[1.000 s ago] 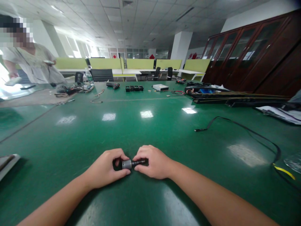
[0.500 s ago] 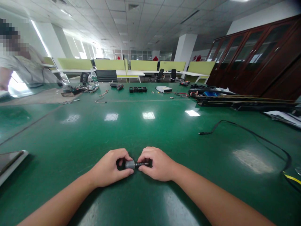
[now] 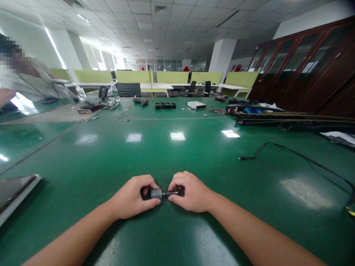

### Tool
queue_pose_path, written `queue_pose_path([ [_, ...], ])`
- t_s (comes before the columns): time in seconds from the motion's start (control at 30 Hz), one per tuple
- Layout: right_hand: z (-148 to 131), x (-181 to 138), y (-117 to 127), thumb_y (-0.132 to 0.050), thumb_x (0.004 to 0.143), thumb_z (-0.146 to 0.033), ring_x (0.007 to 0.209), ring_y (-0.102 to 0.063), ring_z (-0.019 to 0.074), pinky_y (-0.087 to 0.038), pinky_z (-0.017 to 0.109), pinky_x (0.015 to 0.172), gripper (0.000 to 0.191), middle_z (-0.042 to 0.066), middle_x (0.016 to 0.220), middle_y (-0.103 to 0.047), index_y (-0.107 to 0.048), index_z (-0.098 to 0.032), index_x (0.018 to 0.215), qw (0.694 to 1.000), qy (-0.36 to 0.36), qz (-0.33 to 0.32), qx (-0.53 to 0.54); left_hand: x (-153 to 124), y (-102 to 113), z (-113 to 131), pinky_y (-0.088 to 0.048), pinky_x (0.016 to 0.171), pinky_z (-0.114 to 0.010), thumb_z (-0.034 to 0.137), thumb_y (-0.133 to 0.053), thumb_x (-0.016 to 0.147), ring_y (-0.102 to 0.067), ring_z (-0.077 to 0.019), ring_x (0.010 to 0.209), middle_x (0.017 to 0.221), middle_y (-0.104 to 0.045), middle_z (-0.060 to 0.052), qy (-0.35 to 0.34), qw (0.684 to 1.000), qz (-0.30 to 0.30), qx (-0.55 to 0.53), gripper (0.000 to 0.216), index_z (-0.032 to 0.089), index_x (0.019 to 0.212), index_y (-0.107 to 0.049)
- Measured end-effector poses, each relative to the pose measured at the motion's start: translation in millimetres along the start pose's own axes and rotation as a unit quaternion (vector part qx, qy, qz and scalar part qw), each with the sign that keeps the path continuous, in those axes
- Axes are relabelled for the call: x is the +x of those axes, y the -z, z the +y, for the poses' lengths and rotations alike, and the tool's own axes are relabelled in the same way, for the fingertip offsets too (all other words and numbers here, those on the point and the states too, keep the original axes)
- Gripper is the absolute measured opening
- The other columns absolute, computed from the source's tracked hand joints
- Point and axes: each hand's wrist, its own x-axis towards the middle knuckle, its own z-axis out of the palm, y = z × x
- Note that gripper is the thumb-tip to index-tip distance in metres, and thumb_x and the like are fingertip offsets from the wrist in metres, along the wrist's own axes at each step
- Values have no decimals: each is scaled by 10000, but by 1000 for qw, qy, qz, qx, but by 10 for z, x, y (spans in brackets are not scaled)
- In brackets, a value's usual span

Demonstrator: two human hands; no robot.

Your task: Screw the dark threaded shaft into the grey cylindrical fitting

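A small cylindrical motor (image 3: 156, 194) with a grey metal body lies on its side at the green table, its thin ridged shaft (image 3: 168, 193) pointing right. My left hand (image 3: 135, 197) is closed around the body, with the thumb at the near side and the fingers at the far side. Curled about the shaft's right end is my right hand (image 3: 190, 192), its thumb and index finger on either side of it. The shaft's tip shows between these fingers. A narrow gap separates the two hands.
A flat device (image 3: 19, 192) with a pale edge lies at left. To the right runs a black cable (image 3: 277, 146). Farther back are a power drill (image 3: 141, 102), a black part (image 3: 165, 105), a white box (image 3: 196, 105) and dark rails (image 3: 266, 120). A person (image 3: 30, 81) is at far left.
My right hand has slid slightly right along the shaft, widening the gap between the hands. My left hand keeps its grip. The whole view has shifted a little.
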Motion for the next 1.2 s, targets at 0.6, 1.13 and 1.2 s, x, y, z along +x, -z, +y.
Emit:
queue_pose_path([
  [0.6, 243, -29, 189, -700, 647, -119, 545, -480, 98, -346, 222, 534, 72, -33, 608, -559, -640, -158, 657, 998, -37, 2, 47, 9, 0, -23, -391, 636, -240, 316, -699, 777, -542, -148, 680, 730, -577, 14, 11, 1000, 3, 0, 163, 172, 846, -665],
  [1.13, -31, 2, -22, -713, 683, -76, 734, -597, 144, -434, 275, 748, 295, -7, 797, -660, -693, -186, 955, 998, -10, -20, 58, -2, -4, -34, -403, 646, -236, 287, -710, 748, -549, -140, 688, 765, -593, 18, 0, 1000, 1, -12, 172, 178, 870, -654],
  [1.2, -26, 5, -28, -726, 701, -102, 727, -589, 143, -425, 278, 742, 238, -9, 782, -652, -695, -189, 920, 999, -9, -23, 46, -3, -4, -43, -404, 648, -236, 308, -720, 753, -549, -141, 691, 770, -599, 17, -1, 1000, -2, -13, 191, 180, 880, -658],
])
